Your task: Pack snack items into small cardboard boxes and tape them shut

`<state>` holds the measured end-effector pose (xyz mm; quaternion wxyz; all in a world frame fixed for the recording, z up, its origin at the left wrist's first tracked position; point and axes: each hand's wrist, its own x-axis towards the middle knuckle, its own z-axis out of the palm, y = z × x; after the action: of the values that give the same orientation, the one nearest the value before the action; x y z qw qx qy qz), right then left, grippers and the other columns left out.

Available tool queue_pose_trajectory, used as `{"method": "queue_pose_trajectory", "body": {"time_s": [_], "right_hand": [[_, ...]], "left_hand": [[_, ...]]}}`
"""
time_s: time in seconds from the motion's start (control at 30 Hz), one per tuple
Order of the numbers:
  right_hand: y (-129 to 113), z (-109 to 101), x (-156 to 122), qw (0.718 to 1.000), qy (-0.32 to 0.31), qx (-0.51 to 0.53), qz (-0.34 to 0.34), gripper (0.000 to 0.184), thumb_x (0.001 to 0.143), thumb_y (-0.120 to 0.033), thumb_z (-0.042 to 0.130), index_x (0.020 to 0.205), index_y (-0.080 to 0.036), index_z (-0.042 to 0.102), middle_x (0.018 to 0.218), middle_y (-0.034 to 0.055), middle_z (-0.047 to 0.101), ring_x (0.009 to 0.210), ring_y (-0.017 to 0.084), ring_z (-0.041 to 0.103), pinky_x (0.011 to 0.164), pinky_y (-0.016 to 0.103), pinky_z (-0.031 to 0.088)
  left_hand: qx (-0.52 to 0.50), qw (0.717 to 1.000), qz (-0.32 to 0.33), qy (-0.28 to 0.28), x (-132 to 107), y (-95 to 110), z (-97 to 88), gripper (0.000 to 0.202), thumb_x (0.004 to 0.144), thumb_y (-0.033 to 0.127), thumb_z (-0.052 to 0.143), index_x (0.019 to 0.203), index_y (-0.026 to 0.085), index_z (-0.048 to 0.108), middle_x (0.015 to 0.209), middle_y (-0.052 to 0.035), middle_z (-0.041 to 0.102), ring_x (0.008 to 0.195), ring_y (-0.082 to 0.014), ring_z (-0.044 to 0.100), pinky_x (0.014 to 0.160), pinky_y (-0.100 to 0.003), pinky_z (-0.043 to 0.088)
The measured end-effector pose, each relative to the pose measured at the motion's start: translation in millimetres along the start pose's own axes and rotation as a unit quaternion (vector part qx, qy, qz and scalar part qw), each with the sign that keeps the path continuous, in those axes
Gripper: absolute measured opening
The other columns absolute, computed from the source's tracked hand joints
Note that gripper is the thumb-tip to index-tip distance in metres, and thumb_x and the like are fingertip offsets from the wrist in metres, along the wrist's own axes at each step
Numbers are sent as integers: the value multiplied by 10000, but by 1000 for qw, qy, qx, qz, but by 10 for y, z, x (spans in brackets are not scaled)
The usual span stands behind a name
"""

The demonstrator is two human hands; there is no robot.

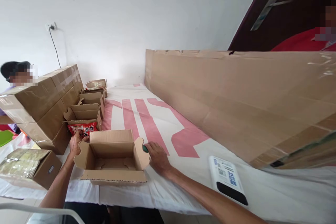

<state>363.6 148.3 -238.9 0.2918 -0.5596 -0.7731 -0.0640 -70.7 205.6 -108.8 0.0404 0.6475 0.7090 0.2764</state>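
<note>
An open, empty cardboard box (113, 157) stands on the white and pink table cover near the front edge. My left hand (75, 142) rests at the box's left flap, fingers curled, just beside a red snack packet (83, 128) lying in the box behind. My right hand (156, 154) lies on the table at the box's right flap, with a small dark green thing (145, 148) under its fingertips. Whether the fingers grip it I cannot make out.
A row of open small boxes (90, 106) runs back along the left. Stacked sealed cartons (39, 101) stand at the far left, with a person behind them. A long cardboard sheet (236, 101) walls the right side. A white device (227, 178) lies front right. A second person in red is top right.
</note>
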Motion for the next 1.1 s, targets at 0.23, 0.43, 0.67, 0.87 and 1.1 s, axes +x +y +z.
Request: {"method": "queue_pose_trajectory", "body": {"time_s": [0.23, 0.43, 0.67, 0.87, 1.1], "right_hand": [[-6, -57, -8, 1000, -3, 2, -3, 317, 839, -34, 569, 1069, -230, 665, 1045, 79, 705, 950, 268, 582, 833, 359, 401], [-7, 30, -34, 1000, 27, -3, 2, 168, 921, -119, 595, 1030, -234, 654, 1016, 82, 695, 944, 276, 591, 846, 372, 421], [18, 106, -75, 998, 43, -35, 0, 268, 879, -47, 585, 1047, -242, 662, 1024, 82, 691, 975, 288, 588, 862, 364, 420], [25, 97, -89, 998, 32, -55, 2, 299, 873, -38, 578, 1062, -254, 661, 1061, 84, 694, 1008, 300, 598, 871, 370, 426], [15, 82, -58, 999, 46, -22, -1, 250, 892, -56, 593, 1035, -250, 662, 1009, 70, 697, 948, 280, 594, 853, 370, 422]], "left_hand": [[66, 995, -70, -11, 175, 102, 132, 392, 928, 424, 707, 1256, 216, 657, 1028, -145, 800, 931, -325, 754, 722, -344, 461], [79, 994, -78, -15, 379, 202, 164, 430, 971, 511, 699, 1270, 202, 672, 1078, -180, 810, 1025, -389, 770, 789, -389, 503], [94, 992, -85, -25, 822, 354, 282, 491, 979, 491, 714, 1357, 183, 655, 1266, -245, 781, 1211, -450, 736, 905, -440, 526], [88, 993, -80, -27, 1172, 415, 385, 500, 949, 504, 738, 1337, 202, 652, 1276, -238, 775, 1209, -430, 736, 925, -442, 535], [69, 993, -79, -49, 1381, 441, 423, 392, 962, 432, 705, 1272, 196, 674, 1343, -251, 754, 1263, -444, 717, 959, -469, 538]]}}
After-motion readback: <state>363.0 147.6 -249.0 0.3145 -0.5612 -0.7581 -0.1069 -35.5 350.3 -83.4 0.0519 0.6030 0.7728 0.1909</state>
